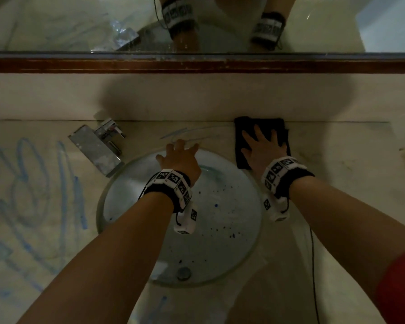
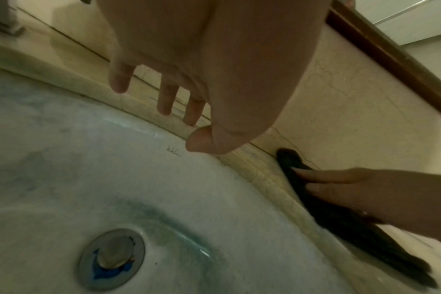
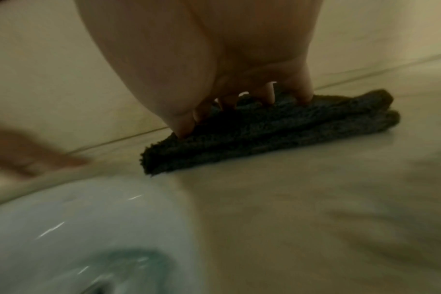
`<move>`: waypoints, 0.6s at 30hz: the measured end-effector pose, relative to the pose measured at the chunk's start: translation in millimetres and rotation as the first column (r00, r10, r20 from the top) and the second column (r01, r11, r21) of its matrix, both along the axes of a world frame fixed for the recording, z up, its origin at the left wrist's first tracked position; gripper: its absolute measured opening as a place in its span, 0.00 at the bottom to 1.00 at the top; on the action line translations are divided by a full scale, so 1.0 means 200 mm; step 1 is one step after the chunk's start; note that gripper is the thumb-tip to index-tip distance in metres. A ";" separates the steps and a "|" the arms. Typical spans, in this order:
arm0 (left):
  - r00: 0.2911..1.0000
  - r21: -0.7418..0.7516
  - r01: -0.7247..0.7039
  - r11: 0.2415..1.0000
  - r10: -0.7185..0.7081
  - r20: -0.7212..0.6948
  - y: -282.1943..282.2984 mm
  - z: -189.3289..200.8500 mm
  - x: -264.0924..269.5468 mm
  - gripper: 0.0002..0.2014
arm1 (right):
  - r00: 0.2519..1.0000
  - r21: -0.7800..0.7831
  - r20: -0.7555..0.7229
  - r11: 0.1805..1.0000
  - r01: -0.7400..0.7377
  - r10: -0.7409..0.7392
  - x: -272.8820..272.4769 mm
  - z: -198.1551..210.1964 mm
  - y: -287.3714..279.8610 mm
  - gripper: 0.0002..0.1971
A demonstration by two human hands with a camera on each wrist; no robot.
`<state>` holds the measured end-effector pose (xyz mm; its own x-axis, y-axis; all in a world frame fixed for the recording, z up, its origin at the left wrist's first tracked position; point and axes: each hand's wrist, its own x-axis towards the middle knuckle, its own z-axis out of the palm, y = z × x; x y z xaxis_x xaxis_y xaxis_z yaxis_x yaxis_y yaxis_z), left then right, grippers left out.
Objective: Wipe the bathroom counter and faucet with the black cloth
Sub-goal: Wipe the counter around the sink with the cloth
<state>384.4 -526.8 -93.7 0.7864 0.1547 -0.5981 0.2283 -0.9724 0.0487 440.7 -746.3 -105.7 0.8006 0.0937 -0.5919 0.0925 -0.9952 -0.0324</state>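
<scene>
Both forearms reach forward over the sink [image 1: 117, 230], each with a marker-covered wristband. At the counter's [image 1: 337, 183] back edge, right of the sink and touching the wall, lies the folded black cloth [image 1: 246, 129]. Spread flat on it is the right hand [image 1: 264, 148], fingers straight, pressing it onto the counter rather than grasping it; the right wrist view shows the fingertips [image 3: 184, 125] sunk into the cloth's pile [image 3: 290, 123]. Holding nothing, the left hand [image 1: 180, 157] hovers with loosely spread fingers over the sink's back rim. From the left wrist view its fingers [image 2: 118, 79] hang relaxed above that rim, and whether they touch it is unclear. Behind the sink's left side stands the chrome faucet [image 1: 96, 146], spout angled toward the bowl. Blue scribbles cover the counter's left part, fainter blue streaks lie behind the sink, and blue specks and a blue smear near the drain [image 2: 112, 258] mark the bowl. A mirror [image 1: 56, 26] with a wooden frame runs above the wall.
</scene>
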 end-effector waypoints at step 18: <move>0.986 0.037 0.043 0.998 -0.048 0.162 0.01 -0.02 -0.05 0.34 | 0.966 0.028 0.051 0.967 -0.254 0.252 -0.02 -0.03 0.46 0.30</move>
<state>375.2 -524.7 -96.9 0.8795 0.1342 -0.4566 0.1754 -0.9833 0.0488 436.4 -653.4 -112.2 0.7749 0.3164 -0.5472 0.3435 -0.9375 -0.0555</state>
